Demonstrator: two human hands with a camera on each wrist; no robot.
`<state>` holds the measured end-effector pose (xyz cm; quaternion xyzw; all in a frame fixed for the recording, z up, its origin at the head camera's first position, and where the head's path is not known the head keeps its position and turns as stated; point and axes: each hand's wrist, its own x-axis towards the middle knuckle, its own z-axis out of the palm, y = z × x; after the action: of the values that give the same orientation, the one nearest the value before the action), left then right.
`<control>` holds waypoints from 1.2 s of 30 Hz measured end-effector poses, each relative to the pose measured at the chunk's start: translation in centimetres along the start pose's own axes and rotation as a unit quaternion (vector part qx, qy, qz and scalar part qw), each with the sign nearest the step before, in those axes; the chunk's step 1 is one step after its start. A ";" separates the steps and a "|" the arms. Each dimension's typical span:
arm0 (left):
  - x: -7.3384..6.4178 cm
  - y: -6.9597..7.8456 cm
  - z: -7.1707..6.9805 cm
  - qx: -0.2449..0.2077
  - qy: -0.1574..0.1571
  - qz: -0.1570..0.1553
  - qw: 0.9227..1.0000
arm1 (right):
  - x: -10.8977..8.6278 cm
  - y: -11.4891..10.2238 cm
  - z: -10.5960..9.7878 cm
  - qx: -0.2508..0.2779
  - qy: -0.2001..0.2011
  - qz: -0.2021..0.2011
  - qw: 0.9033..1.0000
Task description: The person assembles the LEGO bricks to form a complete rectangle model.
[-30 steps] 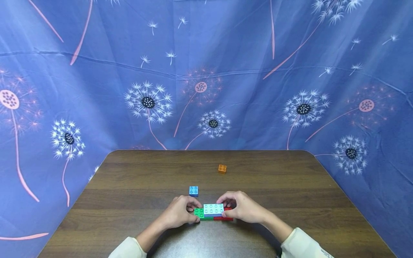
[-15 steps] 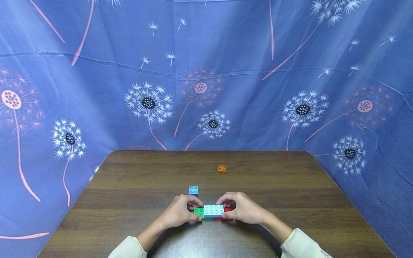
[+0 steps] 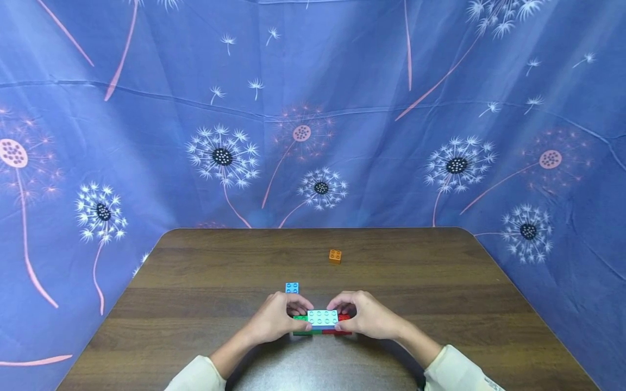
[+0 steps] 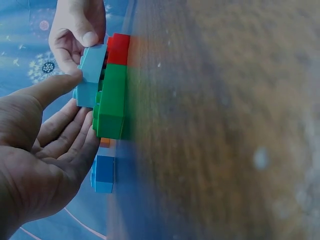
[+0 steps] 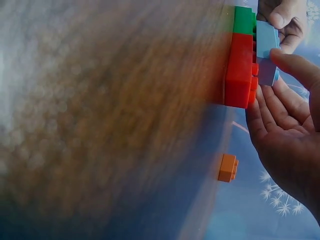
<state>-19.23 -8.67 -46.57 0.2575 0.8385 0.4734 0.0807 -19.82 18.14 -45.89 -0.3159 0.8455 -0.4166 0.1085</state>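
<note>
A light blue eight-stud brick (image 3: 323, 317) lies across the join of a green brick (image 4: 111, 100) and a red brick (image 5: 240, 70), which sit end to end on the table. Studs of the lower bricks show in a narrow gap beneath it in both wrist views. My left hand (image 3: 275, 319) pinches its left end, thumb on the near side and fingers on the far side. Its right end is pinched the same way by my right hand (image 3: 374, 317). The hands partly cover the green and red bricks in the head view.
Just beyond my left hand stands a small blue four-stud brick (image 3: 292, 287), partly covered by the fingers. An orange four-stud brick (image 3: 335, 256) is farther back on the brown wooden table (image 3: 415, 260). Blue dandelion-patterned cloth (image 3: 371, 152) hangs behind the table.
My left hand has slid right from around the green brick to the left end of the light blue brick. My right hand has stayed at the right end.
</note>
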 end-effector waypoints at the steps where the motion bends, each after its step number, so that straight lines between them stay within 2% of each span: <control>1: 0.0 0.0 0.0 0.001 0.000 0.000 1.000 | 0.0 0.0 0.0 0.001 0.000 0.000 1.000; 27: 0.1 0.0 0.1 0.003 0.004 -0.015 1.000 | 0.3 0.2 -0.3 -0.004 -0.018 0.015 1.000; 36: -0.1 0.2 0.1 0.010 0.007 -0.019 1.000 | 0.3 0.2 -0.1 0.012 -0.024 0.020 0.999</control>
<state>-19.03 -8.53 -46.44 0.2395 0.8484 0.4650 0.0813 -20.20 18.12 -45.93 -0.3076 0.8437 -0.4167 0.1408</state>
